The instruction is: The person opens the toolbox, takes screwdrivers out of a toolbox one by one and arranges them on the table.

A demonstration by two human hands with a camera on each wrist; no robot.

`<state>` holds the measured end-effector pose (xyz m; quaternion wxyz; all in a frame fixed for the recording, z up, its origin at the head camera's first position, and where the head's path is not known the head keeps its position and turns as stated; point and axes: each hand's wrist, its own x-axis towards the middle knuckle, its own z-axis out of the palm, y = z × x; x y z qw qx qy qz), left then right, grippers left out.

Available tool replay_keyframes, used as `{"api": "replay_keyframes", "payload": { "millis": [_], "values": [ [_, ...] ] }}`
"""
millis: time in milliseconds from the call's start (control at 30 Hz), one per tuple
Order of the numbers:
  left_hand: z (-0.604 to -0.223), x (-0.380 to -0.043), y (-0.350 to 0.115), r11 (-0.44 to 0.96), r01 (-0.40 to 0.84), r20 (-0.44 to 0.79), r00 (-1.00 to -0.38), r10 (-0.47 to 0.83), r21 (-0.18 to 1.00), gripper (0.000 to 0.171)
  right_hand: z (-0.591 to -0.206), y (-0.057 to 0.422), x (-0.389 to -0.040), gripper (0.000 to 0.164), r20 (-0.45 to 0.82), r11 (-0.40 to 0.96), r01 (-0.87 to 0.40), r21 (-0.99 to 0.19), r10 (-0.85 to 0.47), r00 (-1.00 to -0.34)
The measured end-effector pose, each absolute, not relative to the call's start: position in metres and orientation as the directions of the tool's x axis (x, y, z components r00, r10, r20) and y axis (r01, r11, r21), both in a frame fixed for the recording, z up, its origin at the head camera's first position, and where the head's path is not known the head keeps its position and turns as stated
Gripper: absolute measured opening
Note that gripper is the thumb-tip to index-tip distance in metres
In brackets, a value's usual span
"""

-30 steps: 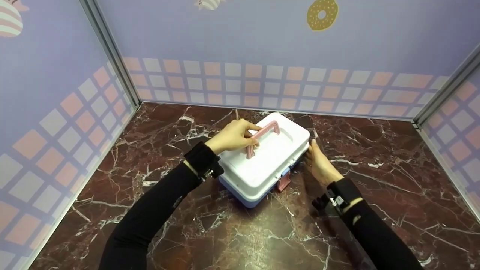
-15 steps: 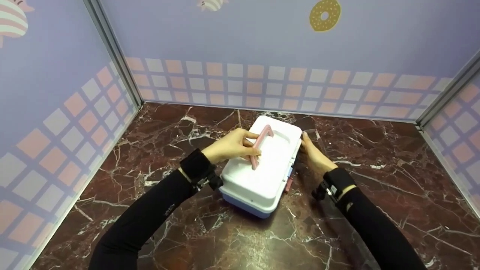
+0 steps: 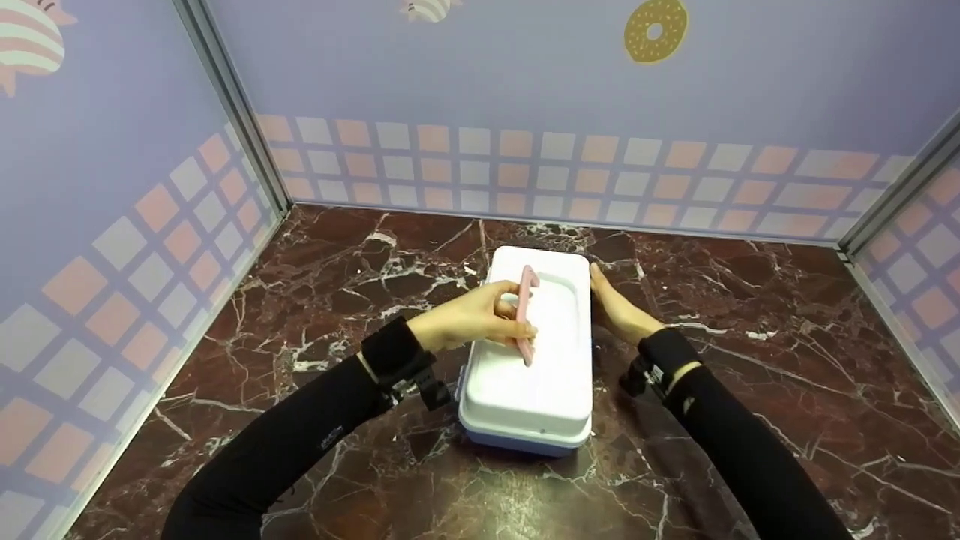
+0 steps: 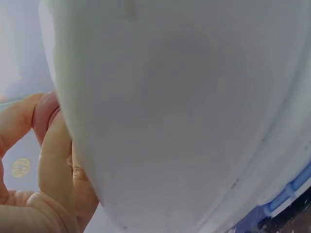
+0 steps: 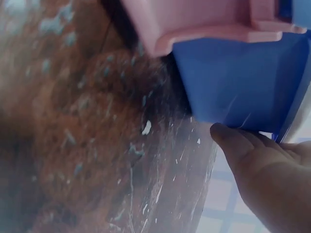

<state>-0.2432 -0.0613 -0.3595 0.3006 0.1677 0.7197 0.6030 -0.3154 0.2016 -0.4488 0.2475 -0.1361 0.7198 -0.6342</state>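
Note:
A carrying case with a white lid [image 3: 559,382] and a blue base [image 3: 517,441] stands on the table, its long side running away from me. My left hand [image 3: 472,315] pinches the pink handle [image 3: 526,300] on the lid between thumb and fingers. The left wrist view has the handle [image 4: 44,114] partly behind the fingers and the lid [image 4: 170,97] filling most of the frame. My right hand [image 3: 619,307] lies along the far right side, fingers extended and partly hidden. In the right wrist view, the fingertips are right at the blue wall [image 5: 238,82], beyond a pink latch [image 5: 209,19].
The tabletop [image 3: 750,420] is dark red marble with white veins. A purple back wall [image 3: 525,75] with pink and white squares stands behind the case, and similar walls rise on the left [image 3: 97,187] and right.
The case has turned clockwise from a slant to nearly straight, its near end swinging right to left-of-view hidden latch side. Both hands moved with it, the left still holding the handle.

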Motion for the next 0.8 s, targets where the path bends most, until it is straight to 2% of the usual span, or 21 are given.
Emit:
{"api": "replay_keyframes", "payload": {
  "millis": [233,433,533,633,700,800],
  "values": [
    [-0.362,-0.240,-0.061,0.205,-0.112,-0.216,-0.765,0.607,0.972,0.067,-0.454,0.208,-0.316,0.081,-0.183,0.206,0.096,-0.974,-0.464,-0.866],
    [-0.363,-0.241,-0.060,0.171,-0.151,-0.225,-0.764,0.605,0.974,0.067,-0.454,0.219,-0.301,0.075,-0.164,0.391,0.013,-0.920,-0.356,-0.920],
    [-0.363,-0.242,-0.060,0.152,-0.156,-0.217,-0.753,0.621,0.976,0.059,-0.455,0.224,-0.293,0.069,-0.171,0.365,0.018,-0.931,-0.392,-0.904],
    [-0.362,-0.242,-0.061,0.136,-0.156,-0.207,-0.737,0.644,0.978,0.051,-0.457,0.229,-0.284,0.054,-0.166,0.334,0.005,-0.942,-0.454,-0.875],
    [-0.362,-0.243,-0.062,0.136,-0.159,-0.209,-0.732,0.648,0.978,0.049,-0.459,0.230,-0.278,0.045,-0.157,0.341,-0.024,-0.940,-0.493,-0.856],
    [-0.361,-0.243,-0.063,0.145,-0.167,-0.222,-0.740,0.635,0.975,0.049,-0.463,0.232,-0.272,0.040,-0.143,0.384,-0.085,-0.920,-0.527,-0.838]
  ]
}}
